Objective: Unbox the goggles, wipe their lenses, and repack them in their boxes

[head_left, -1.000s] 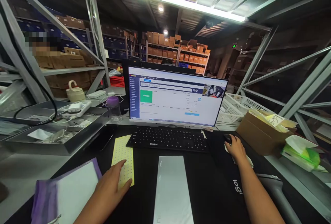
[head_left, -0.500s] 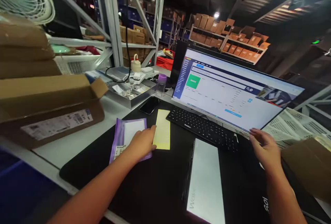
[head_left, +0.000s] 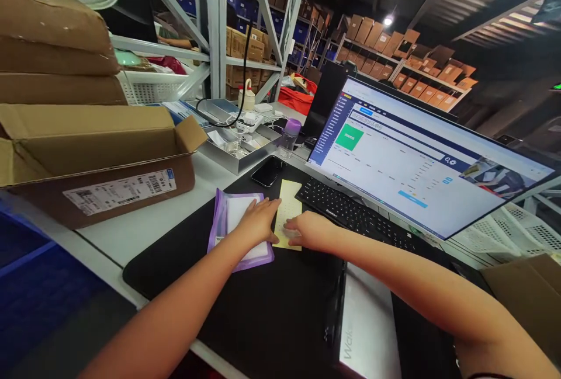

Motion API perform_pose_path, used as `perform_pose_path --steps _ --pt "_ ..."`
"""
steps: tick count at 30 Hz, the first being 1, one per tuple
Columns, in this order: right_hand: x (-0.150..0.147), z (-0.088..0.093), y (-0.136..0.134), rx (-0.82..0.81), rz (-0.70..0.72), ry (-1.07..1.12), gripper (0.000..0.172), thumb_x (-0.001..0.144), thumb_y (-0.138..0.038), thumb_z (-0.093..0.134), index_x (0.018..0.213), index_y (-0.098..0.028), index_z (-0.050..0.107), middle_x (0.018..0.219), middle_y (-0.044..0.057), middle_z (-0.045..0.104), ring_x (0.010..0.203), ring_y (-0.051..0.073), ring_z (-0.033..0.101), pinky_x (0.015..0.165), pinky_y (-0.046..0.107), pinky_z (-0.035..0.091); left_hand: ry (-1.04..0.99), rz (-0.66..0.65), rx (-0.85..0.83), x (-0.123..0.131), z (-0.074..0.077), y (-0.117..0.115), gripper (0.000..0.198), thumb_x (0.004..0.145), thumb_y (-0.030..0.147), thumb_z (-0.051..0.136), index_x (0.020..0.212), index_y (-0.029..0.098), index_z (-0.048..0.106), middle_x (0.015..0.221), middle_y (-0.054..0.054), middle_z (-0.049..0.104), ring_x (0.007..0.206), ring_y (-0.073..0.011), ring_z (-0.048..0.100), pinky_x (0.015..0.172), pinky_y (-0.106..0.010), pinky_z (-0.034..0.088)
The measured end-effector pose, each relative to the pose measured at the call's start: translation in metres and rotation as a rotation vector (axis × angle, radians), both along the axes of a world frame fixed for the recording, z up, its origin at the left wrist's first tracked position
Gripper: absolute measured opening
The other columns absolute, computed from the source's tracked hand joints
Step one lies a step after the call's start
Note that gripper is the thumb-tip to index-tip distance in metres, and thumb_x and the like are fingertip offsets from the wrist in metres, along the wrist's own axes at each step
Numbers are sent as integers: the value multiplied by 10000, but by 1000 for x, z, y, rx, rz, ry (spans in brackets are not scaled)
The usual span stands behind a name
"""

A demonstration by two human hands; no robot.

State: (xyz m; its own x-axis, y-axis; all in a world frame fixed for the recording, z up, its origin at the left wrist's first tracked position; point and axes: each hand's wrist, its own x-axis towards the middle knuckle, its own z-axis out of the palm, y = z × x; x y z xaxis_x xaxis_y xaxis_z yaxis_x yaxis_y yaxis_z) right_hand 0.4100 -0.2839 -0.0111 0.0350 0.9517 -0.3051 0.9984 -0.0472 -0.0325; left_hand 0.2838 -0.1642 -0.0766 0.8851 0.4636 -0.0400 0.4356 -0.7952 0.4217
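My left hand [head_left: 258,221] lies over the right side of a purple-edged pouch [head_left: 214,215] with a white front. Its fingers are spread, and the fingertips reach the left edge of a yellow sheet [head_left: 290,195] of small stickers. From the right, my right hand [head_left: 313,230] rests its fingertips on the lower part of that sheet, fingers slightly bent and apart. Below my right forearm lies a long white box [head_left: 368,320] with grey lettering, partly covered by the arm. All of these lie on a black desk mat [head_left: 280,309].
A black keyboard [head_left: 350,215] sits below the monitor [head_left: 394,163]. Behind the pouch are a phone [head_left: 267,171], a purple-capped bottle [head_left: 290,136] and a metal tray [head_left: 239,162] of small items. An open carton [head_left: 109,163] stands left; another carton [head_left: 526,282] stands right.
My right hand has moved left from beside the monitor's lower corner to the yellow sheet. My left hand's fingers have spread. The view has shifted left.
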Motion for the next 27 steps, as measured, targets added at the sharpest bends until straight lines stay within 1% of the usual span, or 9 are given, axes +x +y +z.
perform_pose_path --steps 2,4,7,9,12,15,21,25,27 --pt "0 -14 14 -39 4 -45 362 797 -431 785 1114 -259 761 1009 63 786 941 265 733 757 272 516 15 -38 -21 1 -4 7 1117 573 267 891 1522 175 311 1554 -199 413 1506 -333 260 1233 -535 107" --pt "1 -24 23 -62 -1 -93 376 774 -472 796 1086 -264 770 946 63 787 899 275 736 695 270 499 28 -79 -39 3 -6 10 1126 566 287 899 1524 195 314 1556 -189 411 1516 -314 233 1231 -563 59" --pt "2 -33 30 -77 -13 -152 356 762 -468 809 1056 -270 785 944 69 788 910 283 733 688 272 484 46 -111 -58 6 -5 11 1102 568 312 904 1513 228 343 1530 -170 454 1512 -286 249 1229 -568 33" --pt "2 -37 32 -82 -24 -173 328 769 -467 804 1040 -282 793 958 60 791 921 275 731 704 270 481 59 -108 -61 8 -4 10 1088 577 324 903 1511 229 352 1504 -181 484 1501 -282 281 1227 -568 28" --pt "0 -39 33 -84 -47 -182 310 792 -446 789 1062 -294 794 994 53 794 953 275 726 729 274 480 72 -98 -58 9 -3 10 1076 588 342 899 1511 228 358 1486 -187 505 1489 -283 312 1229 -560 31" --pt "-3 -39 30 -75 -64 -174 266 828 -396 762 1073 -298 794 1035 42 793 995 269 718 760 271 476 70 -97 -52 10 -5 10 1051 603 374 888 1507 238 370 1473 -156 532 1486 -288 320 1234 -548 28" --pt "-9 -39 18 -21 -125 -153 175 872 -361 717 1008 -302 811 1028 17 797 980 240 725 779 256 473 53 -106 -47 10 -6 11 997 602 391 887 1474 236 429 1455 -135 557 1479 -300 334 1234 -550 30" --pt "-10 -42 17 30 -192 -139 185 855 -377 736 1013 -315 810 1044 -5 795 993 230 726 772 244 481 28 -101 -42 8 -4 9 884 631 376 876 1420 251 498 1433 -125 580 1465 -293 364 1234 -545 31" --pt "-10 -44 18 50 -230 -137 204 847 -395 742 1025 -319 807 1029 -6 798 976 229 730 761 243 488 16 -93 -37 7 -4 9 872 628 369 879 1410 257 510 1431 -130 581 1458 -295 377 1232 -545 47"
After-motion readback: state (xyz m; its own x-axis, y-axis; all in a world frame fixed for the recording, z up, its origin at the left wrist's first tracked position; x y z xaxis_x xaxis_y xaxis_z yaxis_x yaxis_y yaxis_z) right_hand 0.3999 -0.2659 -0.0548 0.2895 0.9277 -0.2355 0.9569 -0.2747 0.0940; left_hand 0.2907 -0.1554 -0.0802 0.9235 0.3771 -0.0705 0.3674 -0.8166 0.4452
